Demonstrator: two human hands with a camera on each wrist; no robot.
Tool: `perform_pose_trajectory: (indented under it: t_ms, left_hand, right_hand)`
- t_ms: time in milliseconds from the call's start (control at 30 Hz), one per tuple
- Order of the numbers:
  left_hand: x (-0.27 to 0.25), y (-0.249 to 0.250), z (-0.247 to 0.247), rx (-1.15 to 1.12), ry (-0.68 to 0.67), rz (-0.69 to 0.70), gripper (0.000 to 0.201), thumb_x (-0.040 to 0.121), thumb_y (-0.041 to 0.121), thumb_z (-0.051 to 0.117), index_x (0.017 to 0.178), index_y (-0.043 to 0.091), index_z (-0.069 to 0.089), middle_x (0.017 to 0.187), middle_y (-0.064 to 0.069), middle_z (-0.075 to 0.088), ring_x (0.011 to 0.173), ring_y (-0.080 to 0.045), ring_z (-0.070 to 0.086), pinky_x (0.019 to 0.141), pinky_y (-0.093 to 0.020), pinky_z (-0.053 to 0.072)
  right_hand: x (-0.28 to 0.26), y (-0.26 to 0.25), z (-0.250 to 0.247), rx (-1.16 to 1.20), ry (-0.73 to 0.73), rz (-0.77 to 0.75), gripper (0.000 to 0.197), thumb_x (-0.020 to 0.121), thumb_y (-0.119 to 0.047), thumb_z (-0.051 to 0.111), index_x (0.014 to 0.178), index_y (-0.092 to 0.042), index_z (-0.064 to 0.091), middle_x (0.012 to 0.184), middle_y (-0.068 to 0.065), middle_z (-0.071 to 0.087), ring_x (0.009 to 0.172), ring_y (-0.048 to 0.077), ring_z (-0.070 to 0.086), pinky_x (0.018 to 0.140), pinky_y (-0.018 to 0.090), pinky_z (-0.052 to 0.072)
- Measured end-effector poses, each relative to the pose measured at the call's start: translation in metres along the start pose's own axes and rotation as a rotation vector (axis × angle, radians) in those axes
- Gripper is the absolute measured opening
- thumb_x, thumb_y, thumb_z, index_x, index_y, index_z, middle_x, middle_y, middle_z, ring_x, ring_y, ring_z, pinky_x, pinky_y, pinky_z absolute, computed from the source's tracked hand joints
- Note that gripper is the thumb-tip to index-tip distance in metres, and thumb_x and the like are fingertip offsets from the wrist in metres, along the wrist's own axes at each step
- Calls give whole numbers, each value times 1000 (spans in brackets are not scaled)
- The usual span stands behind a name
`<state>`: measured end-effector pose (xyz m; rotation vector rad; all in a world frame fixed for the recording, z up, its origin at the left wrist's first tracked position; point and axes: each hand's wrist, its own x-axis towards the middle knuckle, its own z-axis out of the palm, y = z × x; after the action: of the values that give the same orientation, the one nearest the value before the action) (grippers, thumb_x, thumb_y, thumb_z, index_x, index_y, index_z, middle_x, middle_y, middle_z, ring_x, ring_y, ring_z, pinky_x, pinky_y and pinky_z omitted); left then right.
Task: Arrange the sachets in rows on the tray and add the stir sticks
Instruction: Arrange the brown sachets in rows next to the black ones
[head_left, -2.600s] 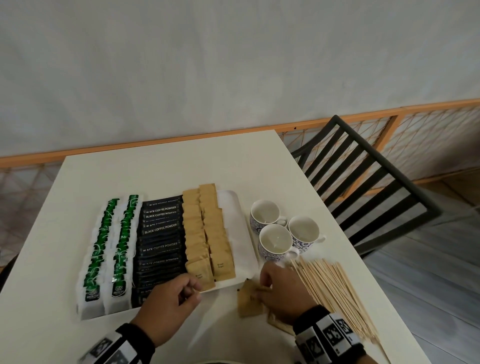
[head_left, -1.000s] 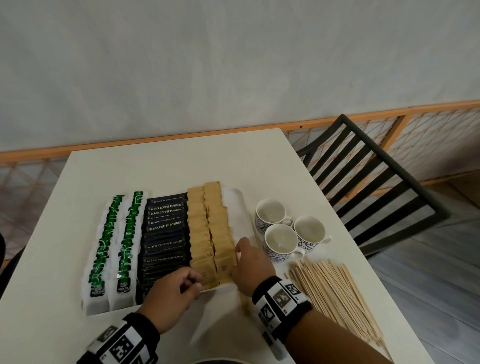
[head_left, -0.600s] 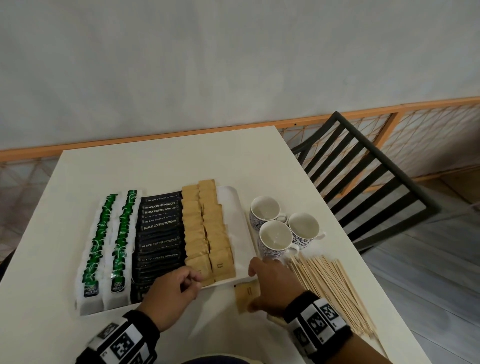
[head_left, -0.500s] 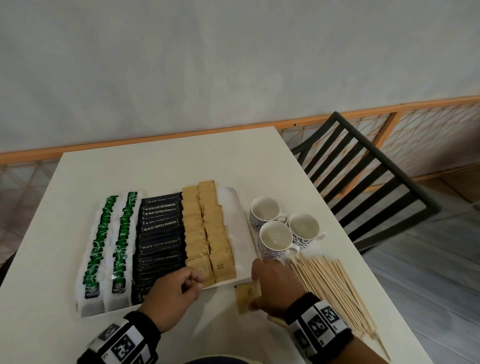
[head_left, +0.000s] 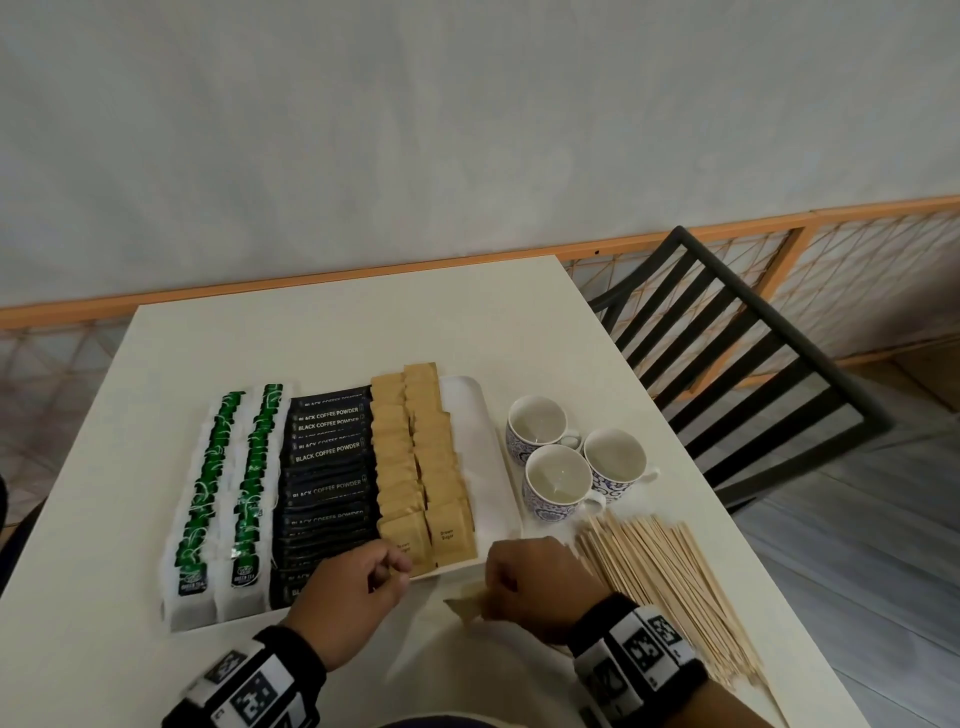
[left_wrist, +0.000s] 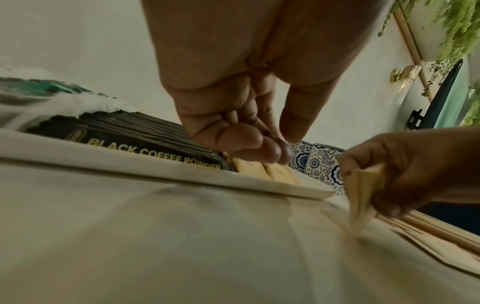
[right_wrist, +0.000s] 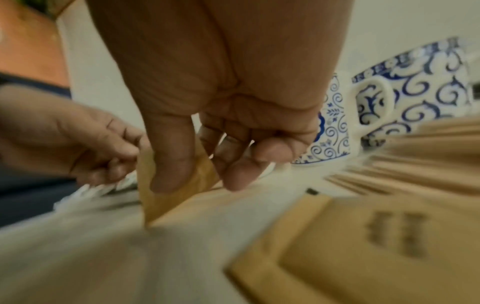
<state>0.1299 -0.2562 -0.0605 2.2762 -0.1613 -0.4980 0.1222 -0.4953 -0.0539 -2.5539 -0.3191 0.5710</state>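
White table (head_left: 322, 332): right hand (head_left: 530, 582) pinches brown sachet (right_wrist: 176, 197), tilted beneath its fingers.

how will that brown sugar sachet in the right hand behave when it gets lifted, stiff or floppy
Probably light and fairly floppy: the brown sachet is thin and flat, and the right hand pinches it tilted with one corner on the table. It likely won't roll. Its paper-like surface suggests an easy pinch, though it may bend.
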Motion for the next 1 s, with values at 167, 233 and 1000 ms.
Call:
perform_pose_trajectory:
  t_ms: [167, 233, 1000]
  left_hand:
    - [2, 1, 2, 64, -14, 16, 10, 91, 27, 61, 88, 36, 63, 77, 3, 64, 75, -4, 57, 62, -14, 43]
    - [3, 2, 2, 74, -12, 15, 9, 91, 28, 61, 89, 36, 63, 78, 3, 64, 73, -7, 58, 63, -15, 43]
    - [0, 0, -3, 47, -26, -26, 10, 92, 26, 60, 86, 33, 62, 77, 3, 64, 68, -2, 56, 63, -16, 41]
  right_hand:
    - [13, -6, -4, 254, 204, -10, 15, 82, -30, 72, 89, -20, 63, 71, -14, 53, 65, 2, 47, 57, 10, 33]
    - [22, -10, -5, 216, 308, -11, 10, 86, -25, 68, 93, -18, 63, 80, -9, 62, 73, 9, 51, 59, 14, 34]
    - [62, -19, 9, -87, 213, 51, 26, 91, -26, 61, 116, -20, 61, 110, 9, 62, 102, 29, 58, 79, 30, 44]
